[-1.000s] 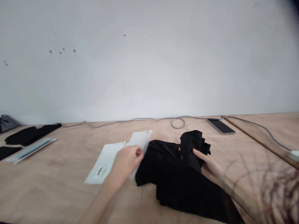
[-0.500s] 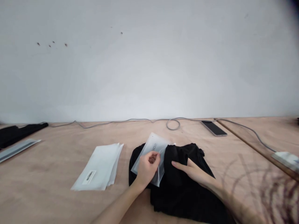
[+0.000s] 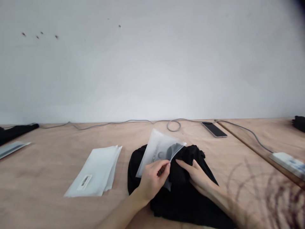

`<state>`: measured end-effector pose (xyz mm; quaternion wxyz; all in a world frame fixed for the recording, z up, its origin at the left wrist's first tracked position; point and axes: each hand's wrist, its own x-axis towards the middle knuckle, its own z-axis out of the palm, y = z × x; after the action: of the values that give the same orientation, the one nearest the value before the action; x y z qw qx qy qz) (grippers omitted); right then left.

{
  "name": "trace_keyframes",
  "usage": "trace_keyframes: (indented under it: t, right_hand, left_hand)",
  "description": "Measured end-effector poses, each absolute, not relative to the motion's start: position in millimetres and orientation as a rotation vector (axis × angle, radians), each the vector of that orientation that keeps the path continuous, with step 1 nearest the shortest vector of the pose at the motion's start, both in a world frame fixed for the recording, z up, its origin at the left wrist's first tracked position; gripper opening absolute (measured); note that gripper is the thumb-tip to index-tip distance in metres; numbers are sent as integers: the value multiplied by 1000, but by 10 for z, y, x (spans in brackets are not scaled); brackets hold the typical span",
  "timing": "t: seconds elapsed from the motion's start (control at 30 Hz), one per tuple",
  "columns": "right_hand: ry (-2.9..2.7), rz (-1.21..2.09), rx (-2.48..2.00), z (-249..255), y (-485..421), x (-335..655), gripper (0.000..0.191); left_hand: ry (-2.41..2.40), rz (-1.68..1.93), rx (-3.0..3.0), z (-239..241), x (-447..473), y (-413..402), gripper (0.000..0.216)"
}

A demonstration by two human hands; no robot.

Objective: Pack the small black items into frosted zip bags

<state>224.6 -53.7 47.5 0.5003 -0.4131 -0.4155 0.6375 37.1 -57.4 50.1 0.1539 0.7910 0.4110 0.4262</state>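
Observation:
My left hand pinches the open edge of a frosted plastic bag with dark printing on it. The bag is tilted and lies over a heap of black cloth. My right hand grips a bunched fold of the black cloth at the bag's mouth, thumb on top and the other fingers partly hidden. A dark patch of cloth shows through the bag near its opening. How far the cloth reaches inside is hard to see.
A stack of frosted bags with a barcode label lies left of the cloth. At far left are a packed bag and black cloth. A phone, a grey cable and a white power strip lie towards the wall and right.
The bag's mouth has turned towards the black cloth, and my left hand has moved down along its edge. My right hand has brought the bunched cloth against the opening. The view has shifted slightly.

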Motion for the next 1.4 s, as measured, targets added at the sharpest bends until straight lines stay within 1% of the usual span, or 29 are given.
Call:
trace_keyframes:
  t: [0.13,0.2,0.27,0.4,0.5,0.53,0.6,0.67,0.7,0.77,0.83,0.9,0.97,1.07,1.17,1.27,1.4]
  right_hand:
    - [-1328,1362,-969,454,-530,2249,22]
    - [-1445,1380,-964,438,-526,2270,20]
    - [-1352,1429,-954,401,-522,2276,23]
    - [-966,1464,-920,318,-505,2245,32]
    - [-922,1556,-871,327,-481,2258,32]
    - [-934,1587,-855,342,-472,2274,30]
    - [-959,1621,-834,374,-452,2314,32]
    - [-954,1641,-860,395,-434,2353,40]
    - [-929,1656,-882,404,-427,2370,44]
    - [-834,1700,-908,428,-424,2396,42]
    - [-732,1730,-900,470,-441,2411,30]
    - [-676,1725,-908,525,-480,2414,22]
    - [-701,1680,-964,576,-529,2407,25]
    - [-878,1575,-1015,612,-575,2387,38]
    - [-1019,1391,-1076,591,-551,2373,38]
    - [-1042,1199,-1111,543,-506,2357,42]
    - [-1279,1243,-1130,477,-519,2335,37]
  left_hand:
    - [1145,1173,2470,431,350,-579,21]
    - [1129,1153,2511,394,349,-598,22]
    - [1059,1112,2603,369,353,-624,25]
    - [894,1044,2883,421,363,-671,32]
    - [971,1209,2927,559,343,-664,34]
    - [1076,1313,2849,610,327,-645,38]
    - [1334,1476,2528,695,283,-580,53]
    - [1428,1429,2128,744,229,-488,66]
    - [1395,1329,1942,757,203,-440,67]
    - [1241,1088,1634,768,161,-363,60]
    - [1084,924,1409,777,142,-330,53]
    - [964,824,1247,792,150,-346,53]
    - [886,741,1137,808,171,-392,52]
    - [852,690,1039,809,201,-455,47]
    - [838,693,950,773,225,-479,44]
    - [800,652,918,713,270,-489,50]
    - [789,627,886,621,338,-527,55]
